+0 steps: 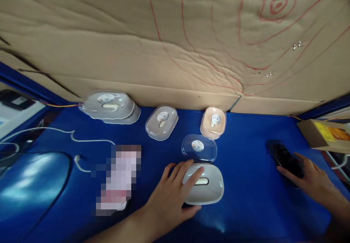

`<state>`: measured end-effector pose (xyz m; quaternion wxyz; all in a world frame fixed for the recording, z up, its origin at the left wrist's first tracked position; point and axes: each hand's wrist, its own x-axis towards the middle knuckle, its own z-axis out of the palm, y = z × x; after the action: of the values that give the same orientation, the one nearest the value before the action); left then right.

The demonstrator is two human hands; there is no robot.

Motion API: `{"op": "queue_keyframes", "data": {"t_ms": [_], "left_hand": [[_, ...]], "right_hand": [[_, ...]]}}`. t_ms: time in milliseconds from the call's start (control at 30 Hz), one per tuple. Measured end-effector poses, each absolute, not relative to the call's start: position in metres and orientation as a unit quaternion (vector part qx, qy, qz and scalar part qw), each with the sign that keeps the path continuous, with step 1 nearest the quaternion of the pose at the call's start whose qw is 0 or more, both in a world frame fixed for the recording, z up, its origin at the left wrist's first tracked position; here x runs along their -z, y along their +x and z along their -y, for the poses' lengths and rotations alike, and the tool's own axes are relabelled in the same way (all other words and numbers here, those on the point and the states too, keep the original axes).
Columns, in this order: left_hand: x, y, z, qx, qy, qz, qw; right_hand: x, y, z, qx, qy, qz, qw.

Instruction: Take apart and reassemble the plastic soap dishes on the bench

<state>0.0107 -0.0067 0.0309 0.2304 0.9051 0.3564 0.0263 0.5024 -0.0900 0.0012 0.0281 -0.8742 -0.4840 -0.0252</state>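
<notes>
My left hand [171,195] is closed over the left side of a grey soap dish [214,190] on the blue table. The thumb lies at its near edge, and the index finger reaches over the top beside a pale oval strip. Just beyond it lies a clear lid [209,151] with a round label; my fingertips are close to its near edge. At the right, my right hand [318,181] has its thumb and fingers around a dark handheld object [290,161], partly blurred out, so its kind is unclear.
Along the back stand a peach lidded dish [214,122], a grey lidded dish [162,122] and stacked grey lidded dishes [109,106]. A pixelated phone-like slab [120,177] and white cable [93,140] lie left. A cardboard box [314,135] sits right; a cardboard wall [123,60] rises behind.
</notes>
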Motion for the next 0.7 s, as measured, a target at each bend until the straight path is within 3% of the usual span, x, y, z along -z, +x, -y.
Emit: {"op": "queue_keyframes", "data": {"t_ms": [100, 367, 533, 700], "left_hand": [[-0.031, 0.012, 0.007, -0.021, 0.909, -0.351, 0.223], [-0.033, 0.000, 0.004, -0.080, 0.922, -0.338, 0.171], [-0.038, -0.041, -0.001, -0.196, 0.842, -0.502, 0.026], [-0.046, -0.068, 0.020, -0.024, 0.728, -0.683, -0.054]], "right_hand": [[-0.001, 0.501, 0.085, -0.063, -0.868, 0.491, 0.046], [-0.019, 0.450, 0.067, -0.099, -0.857, 0.496, 0.100], [-0.051, 0.388, 0.059, -0.124, -0.780, 0.598, 0.136], [-0.085, 0.290, 0.041, -0.146, -0.662, 0.720, 0.148]]}}
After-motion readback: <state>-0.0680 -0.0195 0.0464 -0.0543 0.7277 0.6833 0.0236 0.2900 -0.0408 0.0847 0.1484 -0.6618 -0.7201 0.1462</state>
